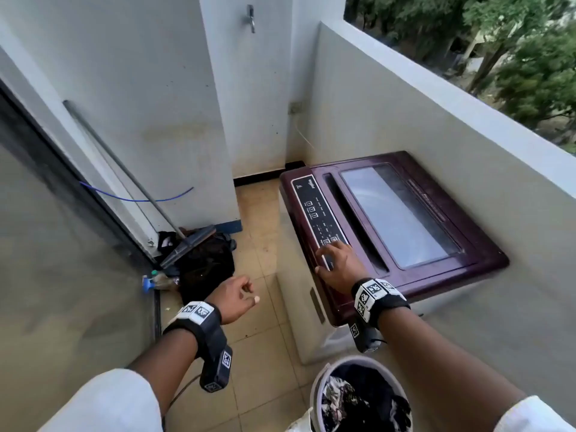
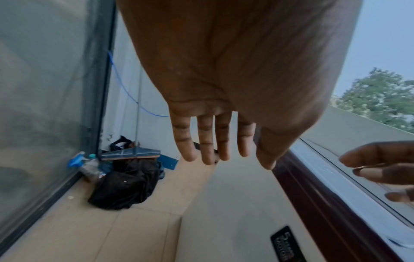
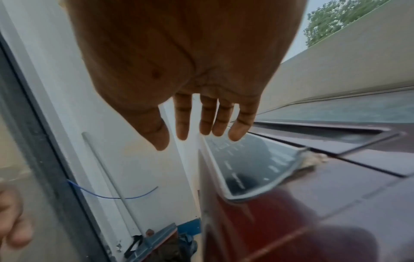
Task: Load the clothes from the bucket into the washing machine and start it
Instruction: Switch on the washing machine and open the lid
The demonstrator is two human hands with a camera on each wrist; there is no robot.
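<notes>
A top-load washing machine [image 1: 461, 260] with a maroon top and a closed glass lid [image 1: 396, 213] stands against the balcony wall. Its control panel [image 1: 314, 210] runs along the left side. My right hand [image 1: 335, 258] hovers with straight fingers over the near end of that panel [image 3: 251, 164]; whether a finger touches it I cannot tell. My left hand [image 1: 240, 294] hangs over the floor left of the machine, fingers relaxed, holding nothing. A grey bucket [image 1: 318, 391] with dark and patterned clothes [image 1: 364, 403] stands at the bottom, in front of the machine.
A black bag [image 1: 205, 266], a wiper with a long handle [image 1: 187, 244] and a spray bottle [image 1: 152, 282] lie in the left corner by the glass door [image 1: 62, 260]. The parapet wall [image 1: 436, 120] borders the right. A tap [image 1: 251, 17] sticks out above.
</notes>
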